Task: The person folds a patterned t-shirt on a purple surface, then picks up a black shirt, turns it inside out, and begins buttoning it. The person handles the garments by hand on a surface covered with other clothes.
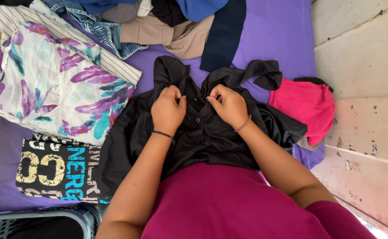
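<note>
A black shirt [202, 132] lies spread front-up on a purple sheet [273, 35], its collar toward the far side and its lower part hidden under the person's magenta top [229, 208]. Both hands rest on its upper front, just below the collar. The left hand [167, 110], with a dark band at the wrist, is curled closed, fingertips pinching the cloth beside the row of buttons. The right hand [229, 105], with a beaded bracelet at the wrist, is likewise closed, fingers folded in on the opposite edge of the placket; exactly what the fingertips grip is covered by the knuckles. A pink ribbed garment [306, 108] lies partly under the shirt's sleeve, toward a scuffed pale wall [362, 66]. On the other side sit a floral white fabric [52, 84] over a striped piece [114, 64], and a black printed tee [56, 170], cut short by a grey basket [34, 223] at the frame's edge. A heap of clothes [167, 26] at the far end runs out of view.
</note>
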